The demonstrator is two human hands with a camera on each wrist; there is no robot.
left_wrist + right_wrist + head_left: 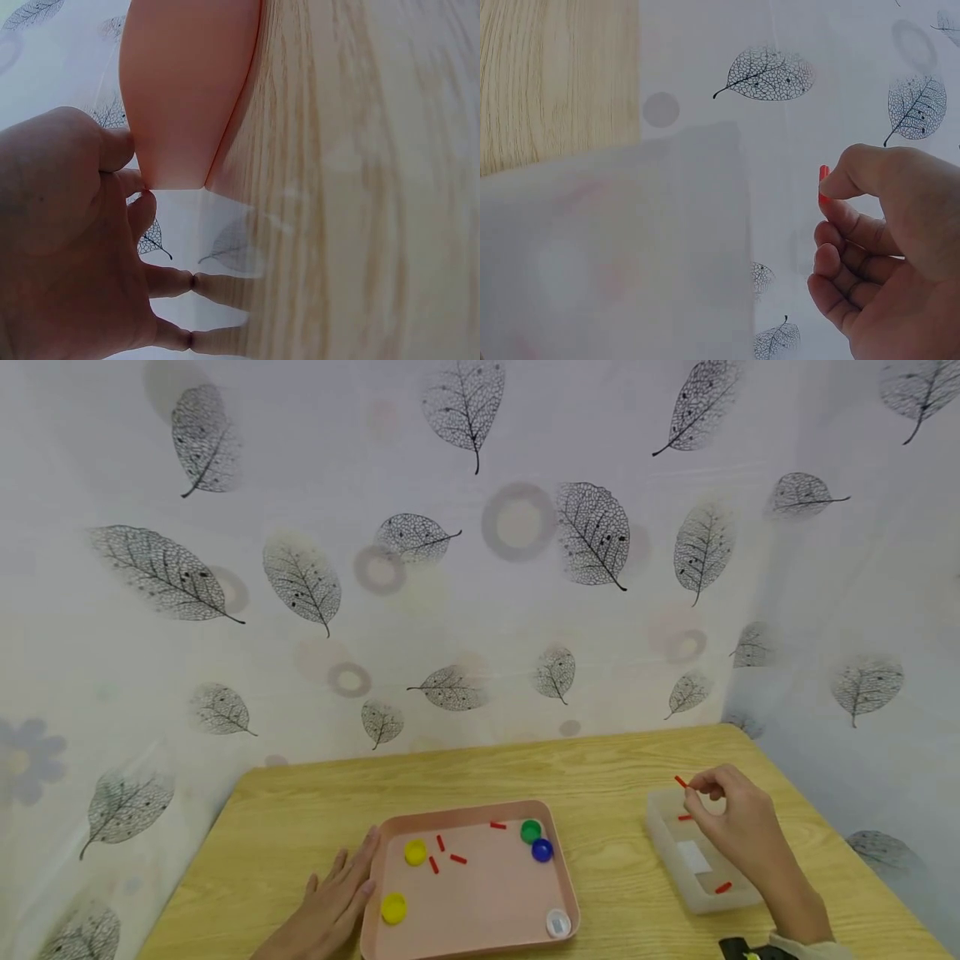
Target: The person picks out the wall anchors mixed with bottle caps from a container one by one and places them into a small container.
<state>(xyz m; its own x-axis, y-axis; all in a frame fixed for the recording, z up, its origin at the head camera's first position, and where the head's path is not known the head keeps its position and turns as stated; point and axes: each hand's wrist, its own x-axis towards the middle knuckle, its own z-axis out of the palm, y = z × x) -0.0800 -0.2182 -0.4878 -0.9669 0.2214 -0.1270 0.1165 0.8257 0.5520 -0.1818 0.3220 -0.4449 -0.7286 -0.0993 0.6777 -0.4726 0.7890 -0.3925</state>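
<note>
Between thumb and index finger my right hand (738,818) pinches a small red stick (823,184), held above the far end of a translucent white box (663,852). Inside that box lie more red sticks (723,887) and a white paper label (693,857). My left hand (330,897), fingers straight, rests against the left rim of a pink tray (480,935); the left wrist view shows its fingertips at the tray wall (187,97). Several red sticks (458,859) lie loose in the tray, near a yellow cap (416,852).
A second yellow cap (393,908) sits at the tray's near left. Green (531,832) and blue (542,850) caps stand side by side at its far right, a white cap (558,923) at its near right. Leaf-patterned curtain (480,610) hangs behind the wooden table (607,827).
</note>
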